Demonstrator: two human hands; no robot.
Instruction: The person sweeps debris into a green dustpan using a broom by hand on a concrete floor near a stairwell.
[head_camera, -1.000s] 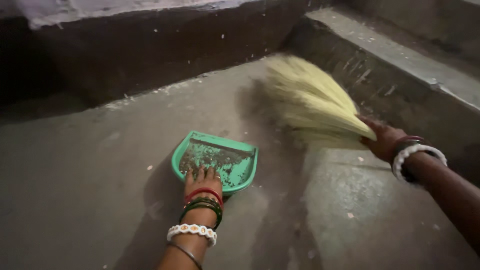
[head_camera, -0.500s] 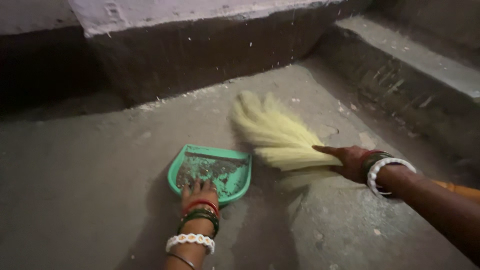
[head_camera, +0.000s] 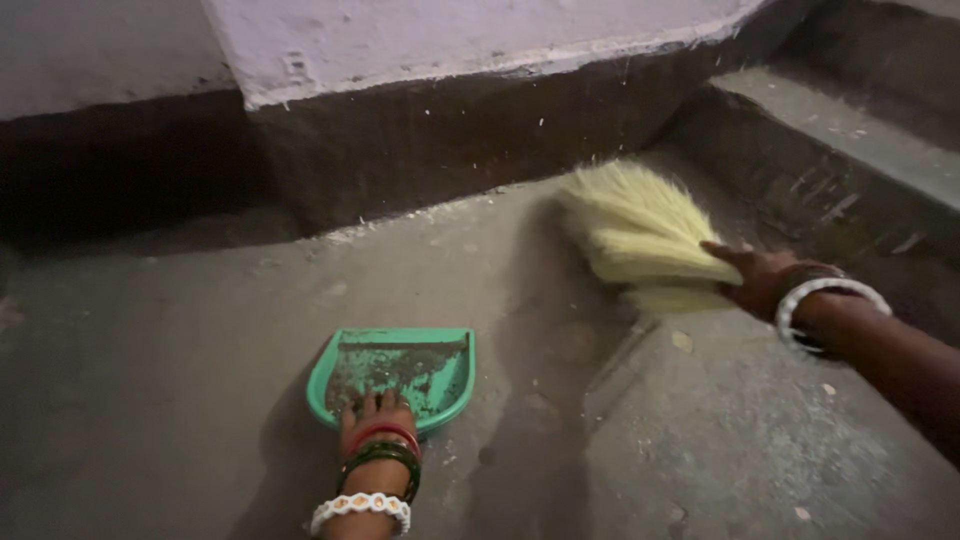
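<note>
A green plastic dustpan (head_camera: 395, 372) lies flat on the grey concrete floor, dark dust spread over its inside. My left hand (head_camera: 374, 419) rests on its near edge, fingers over the rim; bangles circle the wrist. My right hand (head_camera: 757, 279) grips a pale yellow grass broom (head_camera: 642, 234) by its bound end, index finger laid along it. The broom's bristles fan out to the upper left, blurred, over the floor to the right of the dustpan and well apart from it.
A dark skirting under a pale wall (head_camera: 450, 130) runs along the far side, with white crumbs at its foot. A raised concrete step (head_camera: 850, 140) stands at the right. Small bits of debris (head_camera: 682, 341) dot the floor near the broom.
The broom has swung away from the dustpan, up and to the right toward the step. The view has shifted, so the dustpan sits lower in the picture. My left hand stays on it.
</note>
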